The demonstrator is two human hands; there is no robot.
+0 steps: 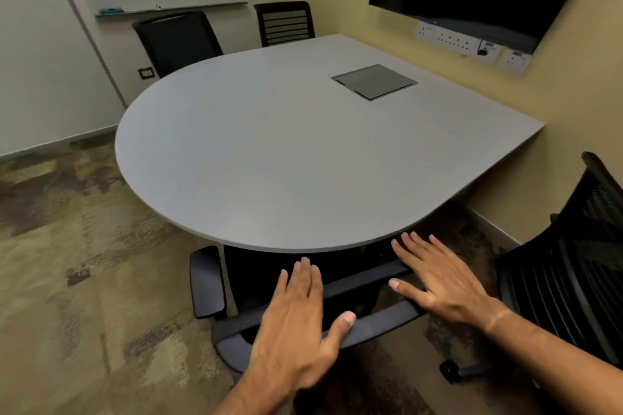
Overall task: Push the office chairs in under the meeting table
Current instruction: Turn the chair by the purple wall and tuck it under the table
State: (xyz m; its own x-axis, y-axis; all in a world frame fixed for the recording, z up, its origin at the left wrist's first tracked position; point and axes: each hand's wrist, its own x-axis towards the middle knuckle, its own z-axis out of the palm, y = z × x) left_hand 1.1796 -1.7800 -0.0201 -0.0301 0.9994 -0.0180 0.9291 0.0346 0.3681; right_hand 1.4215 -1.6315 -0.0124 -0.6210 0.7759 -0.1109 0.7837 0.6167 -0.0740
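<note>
At six o'clock, the near chair (337,293) sits tucked under the counter (269,152), its seat hidden. Left hand (296,323) and right hand (438,280) lie flat on its backrest, fingers spread, gripping nothing. The chair at three o'clock (580,266) is cut off.

The table (269,152) edge is overhanging the near chair (371,330), leaving a thin gap above its backrest, while another chair (573,280) is crowding the right side and open carpet (84,280) is lying clear on the left.
</note>
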